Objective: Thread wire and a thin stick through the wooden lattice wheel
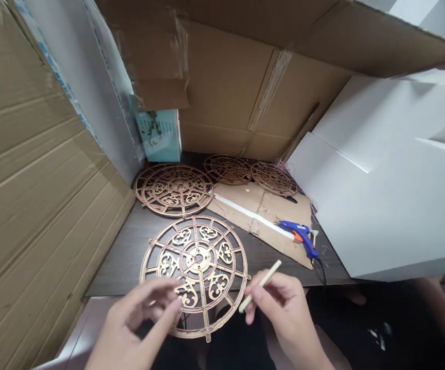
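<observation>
Left hand (137,321) half open, fingers curved just above the fretwork wheel (199,259), which sits lower centre at the edge of the dark desk (118,262); right hand (284,313) pinches a pale glue stick (261,285) between fingertips; blue hot glue gun (301,237) rests right of centre on a cardboard scrap (280,205).

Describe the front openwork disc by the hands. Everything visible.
The openwork disc is a gold-brown wheel, thin wood or card by its look, with a double outer ring, spokes, a central hub and scroll-shaped inserts; reddish lines trace the ribs. It lies on the dark tabletop, its near part overhanging the front edge. The left hand is over its near side, contact unclear; the right hand, holding a pale stick, is beside its rim.
</observation>
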Available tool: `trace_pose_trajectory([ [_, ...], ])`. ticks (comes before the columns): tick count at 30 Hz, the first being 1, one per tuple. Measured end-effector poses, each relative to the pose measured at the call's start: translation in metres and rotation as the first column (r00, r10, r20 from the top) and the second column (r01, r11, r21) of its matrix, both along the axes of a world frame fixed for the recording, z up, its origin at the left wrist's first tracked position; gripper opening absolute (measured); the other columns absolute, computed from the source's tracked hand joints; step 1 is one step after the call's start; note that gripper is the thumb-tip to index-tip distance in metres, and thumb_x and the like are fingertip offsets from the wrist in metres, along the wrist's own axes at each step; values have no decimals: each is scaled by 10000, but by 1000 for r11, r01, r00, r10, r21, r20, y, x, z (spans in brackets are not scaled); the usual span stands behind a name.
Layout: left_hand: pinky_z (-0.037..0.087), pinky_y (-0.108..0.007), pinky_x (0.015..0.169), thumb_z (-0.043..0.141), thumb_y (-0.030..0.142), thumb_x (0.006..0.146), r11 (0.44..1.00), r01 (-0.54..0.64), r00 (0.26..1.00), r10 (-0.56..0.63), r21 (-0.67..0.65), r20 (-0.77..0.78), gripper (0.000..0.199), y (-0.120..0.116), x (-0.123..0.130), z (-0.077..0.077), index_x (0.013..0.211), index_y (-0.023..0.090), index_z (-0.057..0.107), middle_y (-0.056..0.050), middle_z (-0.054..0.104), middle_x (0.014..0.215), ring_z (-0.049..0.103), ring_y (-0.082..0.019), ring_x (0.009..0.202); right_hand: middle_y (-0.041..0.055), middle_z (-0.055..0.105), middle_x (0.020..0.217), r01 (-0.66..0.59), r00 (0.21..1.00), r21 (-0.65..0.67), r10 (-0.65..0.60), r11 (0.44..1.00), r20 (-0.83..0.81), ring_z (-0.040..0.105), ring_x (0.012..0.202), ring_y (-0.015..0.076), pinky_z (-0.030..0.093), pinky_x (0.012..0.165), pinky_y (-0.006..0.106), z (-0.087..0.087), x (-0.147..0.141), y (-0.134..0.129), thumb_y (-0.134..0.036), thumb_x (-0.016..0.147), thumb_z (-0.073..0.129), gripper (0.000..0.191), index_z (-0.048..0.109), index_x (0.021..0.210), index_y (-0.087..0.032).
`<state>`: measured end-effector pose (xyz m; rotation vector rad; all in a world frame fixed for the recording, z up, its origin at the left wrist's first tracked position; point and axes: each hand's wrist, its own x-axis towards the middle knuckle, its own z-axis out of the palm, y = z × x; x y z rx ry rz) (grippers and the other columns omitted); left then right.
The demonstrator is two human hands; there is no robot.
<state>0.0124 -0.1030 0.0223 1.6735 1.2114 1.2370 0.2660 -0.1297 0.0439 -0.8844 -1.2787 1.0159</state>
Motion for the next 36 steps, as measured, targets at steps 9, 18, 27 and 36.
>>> trace_pose_trajectory([
  [9, 401, -555, 1175, 611, 496, 929, 880, 88, 798, 219, 468, -561, 458, 88, 9, -21, 1287, 212, 646, -124, 550, 1502, 455, -330, 1432, 32, 671, 711, 44, 967, -59, -27, 997, 253, 636, 612, 148, 562, 599, 260, 13, -25, 87, -402, 865, 729, 255, 698, 845, -150],
  [18, 497, -522, 935, 598, 346, 938, 885, 58, 758, 262, 463, -597, 192, 77, 27, -16, 1030, 198, 680, -113, 675, 1117, 609, -311, 1050, 65, 730, 720, 67, 892, -22, -50, 998, 450, 700, 669, 191, 552, 622, 263, 4, -38, 132, -249, 818, 693, 124, 728, 770, -140],
  [27, 442, -534, 1080, 596, 356, 945, 881, 53, 780, 257, 470, -571, 387, 82, 25, -27, 1289, 180, 616, -131, 613, 1320, 535, -325, 1245, 60, 740, 725, 87, 816, 45, -97, 995, 569, 706, 679, 193, 536, 638, 261, 0, -42, 130, -267, 867, 663, 163, 725, 769, -151],
  [36, 459, -512, 1068, 612, 372, 940, 882, 36, 800, 257, 470, -543, 367, 82, 26, -28, 1256, 189, 644, -118, 635, 1291, 555, -309, 1223, 56, 758, 775, 74, 667, 168, -174, 983, 724, 699, 709, 177, 485, 694, 251, 7, -50, 119, -183, 906, 623, 150, 716, 788, -175],
])
